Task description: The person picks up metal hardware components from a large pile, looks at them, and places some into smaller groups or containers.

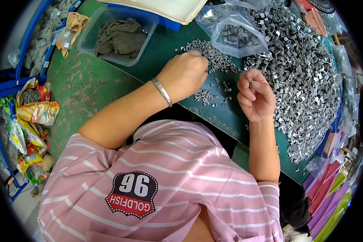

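Observation:
My left hand [184, 76], with a silver bangle at the wrist, is curled closed at the left edge of a pile of small metal pieces [215, 57]. Its fingertips are turned away, so whatever they grip is hidden. My right hand [257, 96] is raised to the right of that pile, pinching a small dark metal piece [250, 84] between thumb and fingers. Between my hands a smaller cluster of tiny metal pieces [203, 97] lies on the green tabletop [226, 117]. Close to the right hand spreads a large heap of bent metal clips [302, 76].
A clear plastic bag [238, 38] with metal parts sits at the back. At the far left, a clear plastic tub [143, 56] holds a dark cloth [121, 36]. Blue shelving [28, 40] with bags stands left; colourful folders [328, 197] are at the lower right.

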Demonstrator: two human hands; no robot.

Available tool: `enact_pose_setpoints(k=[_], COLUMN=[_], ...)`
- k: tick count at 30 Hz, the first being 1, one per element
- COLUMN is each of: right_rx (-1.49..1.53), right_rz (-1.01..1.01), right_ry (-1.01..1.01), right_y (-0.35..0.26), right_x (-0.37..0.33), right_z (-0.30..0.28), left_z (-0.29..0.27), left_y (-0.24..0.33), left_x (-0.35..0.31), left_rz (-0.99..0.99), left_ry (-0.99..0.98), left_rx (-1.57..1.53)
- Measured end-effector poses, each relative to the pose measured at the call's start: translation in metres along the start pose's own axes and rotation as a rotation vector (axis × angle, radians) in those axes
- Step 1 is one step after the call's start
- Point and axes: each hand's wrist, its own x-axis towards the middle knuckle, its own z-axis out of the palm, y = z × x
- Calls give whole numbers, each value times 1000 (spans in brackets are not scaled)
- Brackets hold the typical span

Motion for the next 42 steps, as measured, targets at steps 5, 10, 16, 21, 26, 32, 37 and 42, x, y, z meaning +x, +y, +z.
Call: enact_pose_setpoints(k=[5,10,16,21,26,32,37,42], right_rx=[-244,-1600,-1832,-1676,-269,-1180,-1769,-1869], right_rz=[93,-363,-371,-318,60,-78,-510,-524], right_ry=[-46,-65,-23,-23,-33,132,47,54], right_y=[7,37,42,41,22,36,49,48], right_x=[-16,-26,-31,-34,-32,-26,-17,-16], right_z=[-6,27,30,25,1,16,25,29], left_z=[-9,-25,-35,-38,-20,-2,-1,-5], left_y=[3,9,6,5,13,21,21,18], left_x=[1,-3,-13,-26,-48,-55,-57,-54], left_rz=[-27,-408,-565,-615,-331,20,48,-7], left_ry=[-31,-168,-235,-255,-203,-19,25,4], left_rx=[-233,-792,-1405,-1506,-771,-223,-149,-260])
